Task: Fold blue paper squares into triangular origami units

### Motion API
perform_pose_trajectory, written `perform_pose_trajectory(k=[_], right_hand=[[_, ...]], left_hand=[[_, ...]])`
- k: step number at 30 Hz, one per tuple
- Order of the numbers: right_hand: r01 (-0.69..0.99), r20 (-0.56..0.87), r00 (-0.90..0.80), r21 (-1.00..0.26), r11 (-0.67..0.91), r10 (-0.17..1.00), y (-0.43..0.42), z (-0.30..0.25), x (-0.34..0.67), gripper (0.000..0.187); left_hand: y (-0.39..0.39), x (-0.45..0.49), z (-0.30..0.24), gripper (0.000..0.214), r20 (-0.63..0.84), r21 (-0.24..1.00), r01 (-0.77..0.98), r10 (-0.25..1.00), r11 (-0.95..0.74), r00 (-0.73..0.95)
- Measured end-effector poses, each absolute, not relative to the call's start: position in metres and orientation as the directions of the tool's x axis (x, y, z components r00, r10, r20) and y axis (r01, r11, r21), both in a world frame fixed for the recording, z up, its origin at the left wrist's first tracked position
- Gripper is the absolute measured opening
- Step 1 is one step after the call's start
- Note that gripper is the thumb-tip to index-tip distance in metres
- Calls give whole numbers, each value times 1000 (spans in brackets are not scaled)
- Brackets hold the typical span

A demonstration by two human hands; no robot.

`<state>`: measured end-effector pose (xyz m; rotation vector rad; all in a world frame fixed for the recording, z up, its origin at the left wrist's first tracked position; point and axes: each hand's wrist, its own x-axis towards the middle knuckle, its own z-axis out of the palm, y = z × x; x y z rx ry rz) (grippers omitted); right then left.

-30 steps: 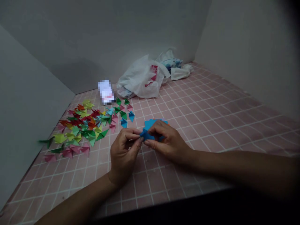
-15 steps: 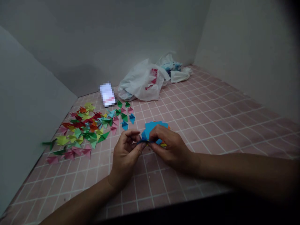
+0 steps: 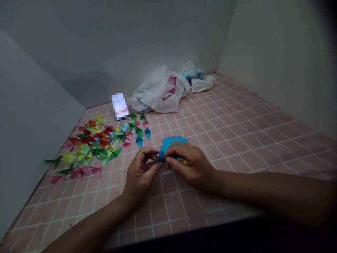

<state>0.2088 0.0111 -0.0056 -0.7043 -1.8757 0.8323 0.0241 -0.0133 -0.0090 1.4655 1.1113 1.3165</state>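
My left hand [image 3: 140, 172] and my right hand [image 3: 188, 163] meet over the pink tiled surface [image 3: 237, 140]. Both pinch a small blue paper piece [image 3: 161, 157] between thumb and fingertips. Just behind the hands lies a stack of paper sheets, blue on top [image 3: 172, 141], with orange and yellow edges showing beneath. To the left spreads a heap of several folded paper triangles [image 3: 97, 142] in green, red, yellow, pink and blue.
A white plastic bag with red print [image 3: 158, 90] and crumpled white bags [image 3: 196, 79] lie at the back near the corner. A small white blurred packet [image 3: 119, 104] stands beside them. Grey walls close in on the left, back and right.
Both hands have stayed together on the blue piece, working it between the fingertips; it looks narrower and more folded than a second ago. The view shifted slightly.
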Motion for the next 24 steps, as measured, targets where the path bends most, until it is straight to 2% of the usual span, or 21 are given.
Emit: perform_pose_trajectory(k=[10, 16, 20, 24], right_hand=[[148, 526, -379, -778, 611, 761, 12, -11, 205, 15], [131, 504, -393, -797, 589, 769, 11, -8, 207, 15], [86, 446, -404, -851, 519, 799, 12, -7, 207, 17], [105, 402, -394, -874, 475, 826, 15, -9, 207, 8]], left_hand=[[-10, 21, -10, 30, 94, 994, 51, 993, -98, 78], [-11, 19, -13, 22, 57, 997, 48, 995, -62, 86], [-11, 18, -12, 10, 52, 997, 58, 995, -57, 86], [-10, 18, -11, 11, 39, 998, 37, 995, -43, 96]])
